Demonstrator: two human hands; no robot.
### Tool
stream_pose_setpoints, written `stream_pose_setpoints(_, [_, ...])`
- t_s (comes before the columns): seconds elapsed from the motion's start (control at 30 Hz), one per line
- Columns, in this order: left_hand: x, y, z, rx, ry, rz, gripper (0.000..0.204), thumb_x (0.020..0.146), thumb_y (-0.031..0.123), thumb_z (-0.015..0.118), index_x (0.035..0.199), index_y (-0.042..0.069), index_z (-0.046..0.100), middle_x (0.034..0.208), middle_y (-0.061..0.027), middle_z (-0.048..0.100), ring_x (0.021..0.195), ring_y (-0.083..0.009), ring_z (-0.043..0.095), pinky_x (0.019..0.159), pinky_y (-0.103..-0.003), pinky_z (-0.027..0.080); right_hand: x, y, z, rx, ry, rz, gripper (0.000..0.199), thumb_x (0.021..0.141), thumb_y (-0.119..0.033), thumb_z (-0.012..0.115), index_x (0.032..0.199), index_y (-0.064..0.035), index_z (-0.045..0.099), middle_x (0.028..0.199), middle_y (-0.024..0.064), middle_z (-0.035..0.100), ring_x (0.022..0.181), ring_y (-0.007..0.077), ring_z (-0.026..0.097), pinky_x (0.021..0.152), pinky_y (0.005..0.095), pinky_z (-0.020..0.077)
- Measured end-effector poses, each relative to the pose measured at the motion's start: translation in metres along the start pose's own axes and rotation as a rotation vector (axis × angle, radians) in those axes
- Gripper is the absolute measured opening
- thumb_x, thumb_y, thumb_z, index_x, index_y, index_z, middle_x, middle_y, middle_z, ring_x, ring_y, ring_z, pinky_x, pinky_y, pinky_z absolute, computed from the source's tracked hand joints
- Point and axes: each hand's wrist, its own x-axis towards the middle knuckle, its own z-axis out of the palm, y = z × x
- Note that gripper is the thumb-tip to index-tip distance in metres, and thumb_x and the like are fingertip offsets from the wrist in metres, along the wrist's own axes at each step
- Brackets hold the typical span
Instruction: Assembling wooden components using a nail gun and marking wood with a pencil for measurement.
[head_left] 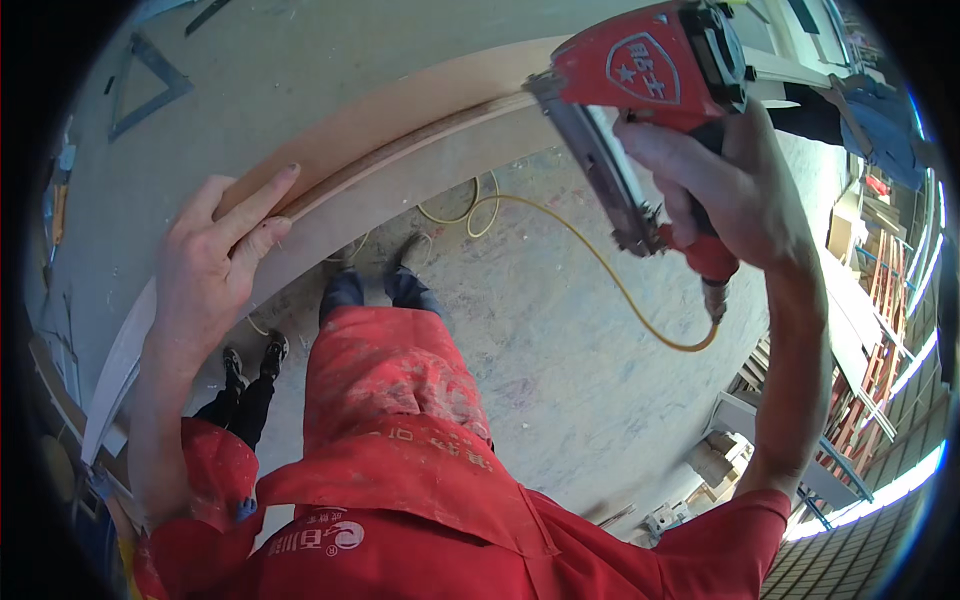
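Observation:
My left hand [215,235] is closed around the near-left end of a long tan wooden board [360,125], with fingers over its face and the thumb along its lower edge. The board lies against a paler strip [400,175] along the workbench's near side; their bend may be lens distortion. In my right hand [740,185], wrapped round the handle, is a red air nail gun [640,70]. Its nose is at the board's edge, right of my left hand; whether it touches I cannot tell. A yellow air hose [620,285] runs from its handle's base.
A triangular square [145,85] lies on the grey-green worktop [290,50] at far left. Below, the hose loops over the dusty floor [560,400]. Another person's dark shoes [270,355] show at left; a blue-clothed person [880,125] is at far right, above stacked timber [880,310].

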Motion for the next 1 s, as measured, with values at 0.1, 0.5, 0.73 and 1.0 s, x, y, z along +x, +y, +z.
stream_pose_setpoints(0.1, [0.0, -0.003, 0.005, -0.021, 0.003, 0.021, 0.048, 0.09, 0.022, 0.078, 0.137, 0.029, 0.071, 0.098, -0.0137, 0.061, 0.083, -0.0338, 0.067, 0.072, -0.045, 0.054, -0.003, -0.009, 0.016, 0.059, 0.011, 0.017, 0.027, 0.092, -0.028, 0.066, 0.086, -0.0014, 0.068, 0.05, 0.002, 0.058, 0.043, 0.0092, 0.056, 0.046, 0.0264, 0.0467])
stream_pose_setpoints(0.5, [0.005, -0.014, 0.007, 0.094, 0.074, 0.208, 0.049, 0.09, 0.026, 0.078, 0.138, 0.033, 0.07, 0.095, -0.0113, 0.06, 0.078, -0.0319, 0.066, 0.067, -0.044, 0.056, -0.007, -0.03, 0.033, 0.142, 0.067, 0.215, 0.03, 0.092, -0.03, 0.067, 0.081, -0.0023, 0.065, 0.056, 0.0007, 0.058, 0.042, 0.0106, 0.057, 0.046, 0.0273, 0.0494])
stream_pose_setpoints(0.73, [0.005, -0.012, 0.007, 0.101, 0.067, 0.183, 0.049, 0.09, 0.027, 0.078, 0.138, 0.034, 0.07, 0.096, -0.0118, 0.061, 0.079, -0.0325, 0.067, 0.067, -0.044, 0.057, -0.01, -0.035, 0.04, 0.104, 0.137, 0.212, 0.029, 0.093, -0.029, 0.066, 0.085, -0.0008, 0.066, 0.054, 0.0014, 0.058, 0.042, 0.0112, 0.057, 0.046, 0.0279, 0.0492])
stream_pose_setpoints(1.0, [0.007, -0.011, 0.007, 0.057, 0.085, 0.191, 0.045, 0.092, 0.029, 0.076, 0.137, 0.034, 0.07, 0.092, -0.0117, 0.061, 0.074, -0.0328, 0.067, 0.065, -0.045, 0.056, -0.015, -0.053, 0.054, 0.065, 0.08, 0.154, 0.03, 0.093, -0.028, 0.068, 0.105, -0.0012, 0.069, 0.051, -0.0011, 0.053, 0.039, 0.009, 0.052, 0.044, 0.0255, 0.0408])
